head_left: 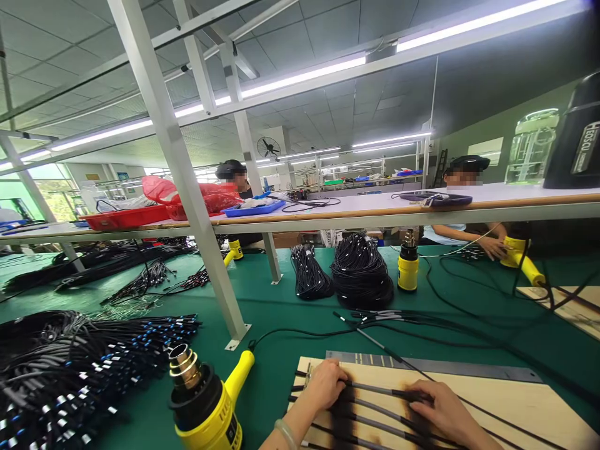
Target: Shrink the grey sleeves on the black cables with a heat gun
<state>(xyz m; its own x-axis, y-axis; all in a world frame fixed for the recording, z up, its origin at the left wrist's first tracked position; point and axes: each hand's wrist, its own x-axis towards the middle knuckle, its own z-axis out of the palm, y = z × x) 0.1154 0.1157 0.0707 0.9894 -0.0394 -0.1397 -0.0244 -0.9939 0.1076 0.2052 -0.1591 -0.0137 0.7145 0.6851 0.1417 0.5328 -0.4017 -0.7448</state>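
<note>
Several black cables with grey sleeves lie side by side across a wooden board [510,400] with dark scorch marks. My left hand [324,386], a pale bangle at its wrist, pinches the uppermost cable [375,388] near the board's left side. Farther right, my right hand [443,409] has its thumb and fingers closed around the same cable. Between the two hands the grey sleeve is visible. Along the board's back edge runs a metal ruler [469,366]. To the left of my hands stands a yellow heat gun [206,406], nozzle up.
Bundled black cables [70,375] cover the left of the green table. Cable coils [360,269] and another heat gun [407,267] stand behind the board. A metal post [187,181] supports the shelf [365,203]. Across the table, a co-worker's hand [494,247] is beside a yellow heat gun.
</note>
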